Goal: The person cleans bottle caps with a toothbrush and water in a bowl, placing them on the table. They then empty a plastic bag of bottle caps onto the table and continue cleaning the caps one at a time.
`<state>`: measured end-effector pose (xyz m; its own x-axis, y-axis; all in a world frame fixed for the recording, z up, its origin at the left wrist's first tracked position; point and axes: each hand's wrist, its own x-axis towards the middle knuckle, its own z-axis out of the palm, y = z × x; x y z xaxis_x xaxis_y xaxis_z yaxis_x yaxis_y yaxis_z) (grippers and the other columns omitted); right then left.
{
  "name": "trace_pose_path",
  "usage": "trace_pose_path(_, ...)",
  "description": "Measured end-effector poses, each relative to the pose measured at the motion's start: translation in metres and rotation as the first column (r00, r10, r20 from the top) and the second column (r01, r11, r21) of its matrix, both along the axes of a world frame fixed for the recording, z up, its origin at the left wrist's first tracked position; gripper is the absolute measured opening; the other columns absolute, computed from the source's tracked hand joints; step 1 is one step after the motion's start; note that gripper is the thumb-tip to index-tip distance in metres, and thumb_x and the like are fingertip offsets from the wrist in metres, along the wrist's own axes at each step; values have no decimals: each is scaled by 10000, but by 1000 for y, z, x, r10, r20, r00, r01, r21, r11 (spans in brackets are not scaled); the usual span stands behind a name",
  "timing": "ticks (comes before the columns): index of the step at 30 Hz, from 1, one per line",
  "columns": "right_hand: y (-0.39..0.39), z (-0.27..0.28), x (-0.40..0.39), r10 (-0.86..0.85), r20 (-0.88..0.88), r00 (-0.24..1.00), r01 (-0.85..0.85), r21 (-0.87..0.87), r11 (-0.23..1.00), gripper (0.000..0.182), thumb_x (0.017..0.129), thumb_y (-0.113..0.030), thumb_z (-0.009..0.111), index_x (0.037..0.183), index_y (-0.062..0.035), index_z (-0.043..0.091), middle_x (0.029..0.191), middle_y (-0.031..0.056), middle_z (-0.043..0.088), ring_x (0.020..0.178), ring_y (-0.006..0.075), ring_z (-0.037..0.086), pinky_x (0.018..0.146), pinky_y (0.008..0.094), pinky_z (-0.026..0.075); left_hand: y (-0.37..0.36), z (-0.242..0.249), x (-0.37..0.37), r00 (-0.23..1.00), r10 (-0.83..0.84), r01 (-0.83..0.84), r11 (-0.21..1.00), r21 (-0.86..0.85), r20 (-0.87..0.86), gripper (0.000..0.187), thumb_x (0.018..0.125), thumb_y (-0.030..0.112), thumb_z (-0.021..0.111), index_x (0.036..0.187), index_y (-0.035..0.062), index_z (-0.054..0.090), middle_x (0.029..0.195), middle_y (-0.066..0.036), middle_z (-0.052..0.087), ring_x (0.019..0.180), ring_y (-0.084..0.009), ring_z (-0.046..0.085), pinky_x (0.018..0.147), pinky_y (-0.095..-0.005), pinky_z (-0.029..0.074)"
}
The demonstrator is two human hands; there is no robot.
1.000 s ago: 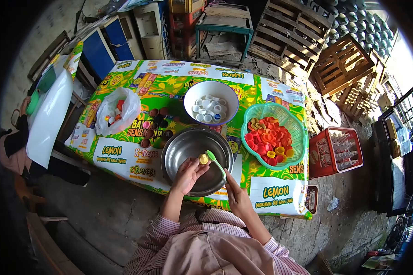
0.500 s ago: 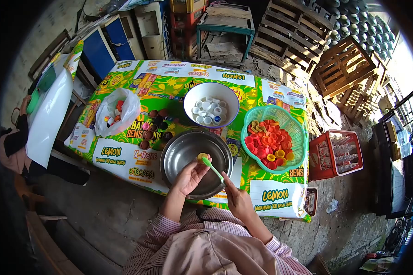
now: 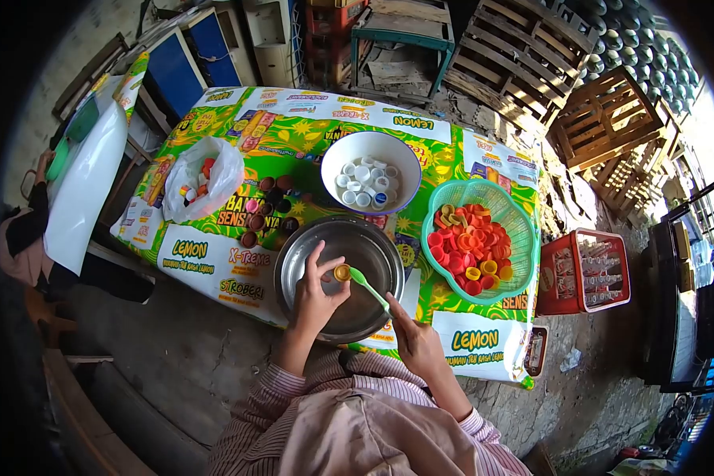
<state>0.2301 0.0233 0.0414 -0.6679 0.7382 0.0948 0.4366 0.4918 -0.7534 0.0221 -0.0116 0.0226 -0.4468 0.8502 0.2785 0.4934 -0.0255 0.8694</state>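
Note:
My left hand [image 3: 315, 295] pinches a yellow bottle cap [image 3: 342, 273] between thumb and finger, its other fingers spread. In my right hand [image 3: 417, 343] is the handle of a slim green toothbrush [image 3: 370, 291]. The brush's head end meets the cap; its bristles cannot be made out. Both are above a wide metal basin [image 3: 285, 274] on the table's near side. Behind the basin, a white enamel bowl [image 3: 408, 170] holds many white caps [image 3: 366, 184]. To the right, red, orange and yellow caps [image 3: 470, 242] fill part of a turquoise plastic basket [image 3: 512, 226].
Dark caps [image 3: 274, 202] lie left of the basin, near a white plastic bag [image 3: 202, 194] with coloured caps. A red crate [image 3: 559, 274] of bottles stands right of the table [image 3: 444, 365]. Another person's arm [image 3: 36, 190] shows at far left.
My left hand's fingers have opened outward around the cap, which now shows its round face, and the cap has shifted slightly left. The toothbrush stays against it. The whole view has shifted slightly.

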Motion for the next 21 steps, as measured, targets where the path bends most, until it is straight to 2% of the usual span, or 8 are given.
trace_pose_path(1, -1, 4, -2, 9, 76, 997, -9, -10, 1000, 490, 850, -71, 491, 1318, -174, 392, 707, 188, 604, 578, 363, 581, 522, 433, 452, 1, 3, -2, 997, -28, 30, 999, 28, -75, 750, 693, 47, 672, 1314, 40, 251, 1005, -89, 636, 863, -202, 623, 653, -269, 490)
trace_pose_path(3, 2, 0, -3, -21, 102, 995, 21, 1, 1000, 495, 847, -74, 498, 1318, -181, 393, 710, 189, 606, 582, 362, 584, 522, 434, 454, 3, 4, -5, 978, -88, 96, 995, 36, -191, 904, 665, 46, 677, 1378, 39, 121, 978, -90, 646, 842, -215, 624, 641, -282, 491)
trace_pose_path(6, 2, -3, -4, -82, 50, 995, 81, 28, 996, 519, 839, -72, 508, 1328, -189, 377, 698, 182, 610, 583, 361, 587, 513, 434, 455, 4, 5, -7, 981, -141, 140, 990, -17, -130, 928, 662, 46, 679, 1383, 36, 95, 964, -93, 647, 832, -220, 625, 658, -291, 494)
trace_pose_path(8, 0, -6, -4, 22, 70, 997, -29, 113, 993, 520, 855, -125, 502, 1346, -204, 349, 593, 153, 577, 473, 316, 559, 436, 417, 429, 4, 7, -8, 979, -162, 159, 987, -39, -126, 949, 661, 47, 680, 1387, 41, 69, 952, -94, 648, 829, -224, 627, 669, -294, 497)
trace_pose_path(9, 2, -9, -3, -9, 98, 995, 1, 87, 996, 530, 848, -117, 509, 1346, -205, 350, 570, 144, 567, 455, 313, 549, 427, 418, 422, 5, 8, -7, 976, -182, 176, 983, -62, -117, 969, 661, 47, 681, 1391, 45, 44, 939, -96, 649, 825, -227, 629, 680, -296, 499)
trace_pose_path(17, 1, -14, 1, -78, 142, 987, 46, 216, 975, 542, 849, -134, 501, 1357, -219, 330, 542, 108, 547, 423, 283, 529, 404, 404, 413, 6, 0, -8, 980, -192, 188, 979, -75, -50, 991, 663, 27, 682, 1393, 58, 13, 921, -119, 647, 784, -223, 640, 686, -296, 510)
trace_pose_path(20, -4, -14, -1, -36, 95, 995, 16, 202, 979, 546, 850, -134, 496, 1359, -226, 322, 565, 112, 560, 431, 284, 534, 406, 408, 414, 5, 2, -6, 980, -197, 196, 977, -86, -2, 1006, 670, 18, 674, 1397, 69, -19, 929, -131, 643, 779, -231, 642, 703, -306, 517)
trace_pose_path(21, -5, -16, -1, -32, 137, 990, 5, 194, 981, 544, 852, -133, 492, 1358, -230, 320, 586, 115, 570, 441, 285, 540, 411, 413, 419, 5, 2, -6, 980, -199, 201, 977, -69, 24, 1006, 672, 11, 671, 1397, 72, -23, 930, -136, 641, 779, -226, 643, 703, -303, 521)
